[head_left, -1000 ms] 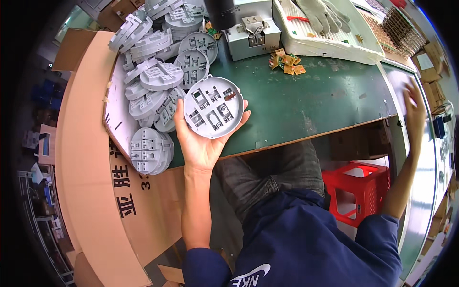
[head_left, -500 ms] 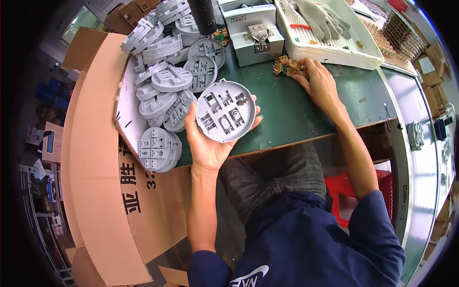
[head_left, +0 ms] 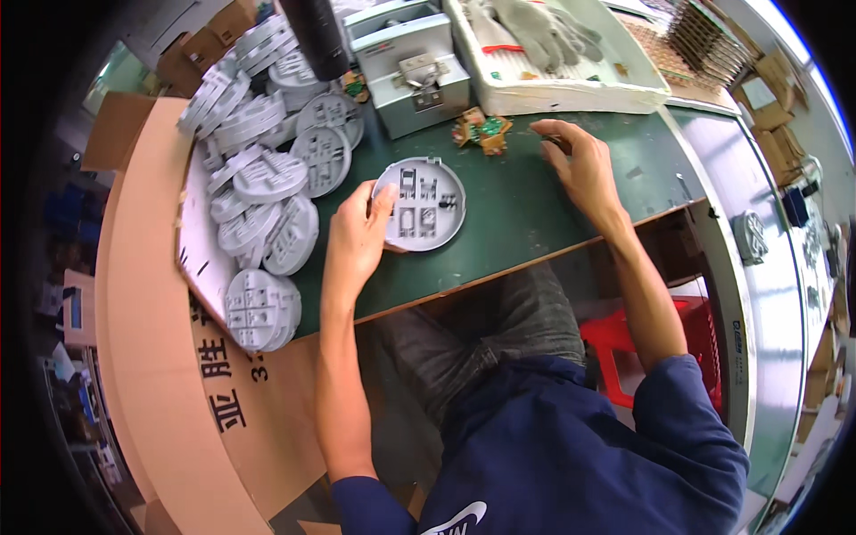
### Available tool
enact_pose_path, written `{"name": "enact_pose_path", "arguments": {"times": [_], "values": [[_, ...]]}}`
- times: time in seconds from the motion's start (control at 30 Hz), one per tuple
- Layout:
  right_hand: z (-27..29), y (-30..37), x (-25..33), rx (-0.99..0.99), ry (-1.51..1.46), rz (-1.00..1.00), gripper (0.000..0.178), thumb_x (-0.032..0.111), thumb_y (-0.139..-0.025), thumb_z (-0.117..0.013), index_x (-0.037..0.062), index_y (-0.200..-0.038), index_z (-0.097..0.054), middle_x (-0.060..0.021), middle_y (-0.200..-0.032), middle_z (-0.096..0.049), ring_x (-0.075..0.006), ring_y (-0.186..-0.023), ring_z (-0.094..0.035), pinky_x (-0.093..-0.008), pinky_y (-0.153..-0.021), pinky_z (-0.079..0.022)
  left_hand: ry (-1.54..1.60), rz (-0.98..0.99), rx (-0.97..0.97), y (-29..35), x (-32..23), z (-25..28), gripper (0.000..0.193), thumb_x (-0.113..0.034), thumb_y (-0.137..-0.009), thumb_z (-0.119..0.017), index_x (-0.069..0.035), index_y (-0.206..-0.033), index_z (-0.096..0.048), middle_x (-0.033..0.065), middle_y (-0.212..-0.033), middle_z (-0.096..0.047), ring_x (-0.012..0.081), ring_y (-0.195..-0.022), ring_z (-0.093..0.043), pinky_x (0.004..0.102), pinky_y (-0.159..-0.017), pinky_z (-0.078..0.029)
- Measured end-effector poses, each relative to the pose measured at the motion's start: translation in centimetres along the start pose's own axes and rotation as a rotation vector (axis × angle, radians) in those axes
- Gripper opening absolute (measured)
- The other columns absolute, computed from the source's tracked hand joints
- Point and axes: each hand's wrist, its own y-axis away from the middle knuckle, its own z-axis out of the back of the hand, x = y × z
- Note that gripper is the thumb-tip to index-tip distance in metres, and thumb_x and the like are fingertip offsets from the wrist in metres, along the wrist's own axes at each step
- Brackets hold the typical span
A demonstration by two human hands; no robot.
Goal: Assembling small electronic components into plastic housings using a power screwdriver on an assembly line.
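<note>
My left hand [head_left: 355, 239] grips a round grey plastic base [head_left: 421, 203] by its left rim, its ribbed inner side facing up, low over the green table [head_left: 517, 214]. My right hand [head_left: 581, 167] rests on the table to the right, fingers bent, the fingertips near a small dark part I cannot make out. A small heap of brown and green circuit pieces [head_left: 481, 129] lies between the base and the right hand, toward the back.
A heap of several identical grey round bases [head_left: 263, 192] fills an open cardboard box [head_left: 160, 357] at the left. A grey metal device [head_left: 410, 67] and a white tray [head_left: 571, 85] holding grey gloves [head_left: 544, 31] stand at the back. A red stool [head_left: 624, 343] sits under the table.
My left hand has lowered the round base from near my body down onto the table. My right hand came back from the far right edge to the table beside the circuit pieces.
</note>
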Motion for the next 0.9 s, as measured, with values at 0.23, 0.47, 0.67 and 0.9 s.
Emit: {"name": "enact_pose_path", "arguments": {"times": [0.23, 0.47, 0.67, 0.9], "values": [[0.6, 1.4, 0.7, 0.167, -0.967, -0.289, 0.024, 0.009, -0.098, -0.071, 0.0003, -0.12, -0.069, -0.0072, -0.112, -0.072, -0.017, -0.109, -0.068, -0.0334, -0.103, -0.054, -0.401, -0.235, 0.021, -3.1, -2.2, -1.0, 0.036, -0.029, -0.096, -0.072, -0.001, -0.118, -0.072, 0.0184, -0.096, -0.071, 0.0345, -0.084, -0.067, 0.0425, -0.08, -0.053], [-0.9, 3.0, 3.1, 0.321, -1.527, -0.43, 0.021, 0.01, -0.1, -0.068, 0.0067, -0.121, -0.067, -0.0075, -0.114, -0.072, -0.0273, -0.12, -0.066, -0.0401, -0.107, -0.053, 0.125, -0.183, -0.022, 1.9, -7.6, -5.1, 0.035, -0.02, -0.096, -0.075, -0.005, -0.127, -0.07, 0.0092, -0.112, -0.073, 0.0168, -0.094, -0.067, 0.0315, -0.084, -0.055], [-3.0, 3.5, 4.5, 0.354, -1.559, -0.427, 0.021, 0.015, -0.099, -0.071, 0.0113, -0.12, -0.066, -0.007, -0.114, -0.072, -0.0212, -0.113, -0.067, -0.0382, -0.101, -0.053, 0.401, -0.098, -0.039, 4.0, -7.5, -6.8, 0.041, -0.023, -0.097, -0.077, 0.001, -0.128, -0.066, 0.0083, -0.116, -0.071, 0.0121, -0.101, -0.066, 0.0276, -0.089, -0.054], [-3.3, 4.1, 5.7, 0.333, -1.353, -0.27, 0.018, 0.01, -0.098, -0.072, 0.0083, -0.116, -0.067, -0.0036, -0.114, -0.07, -0.0144, -0.107, -0.065, -0.0329, -0.097, -0.053, 0.533, -0.061, -0.059, 4.1, -7.1, -6.6, 0.037, -0.015, -0.094, -0.079, 0.0, -0.126, -0.068, 0.0073, -0.11, -0.071, 0.0117, -0.088, -0.07, 0.0279, -0.082, -0.058]]}}
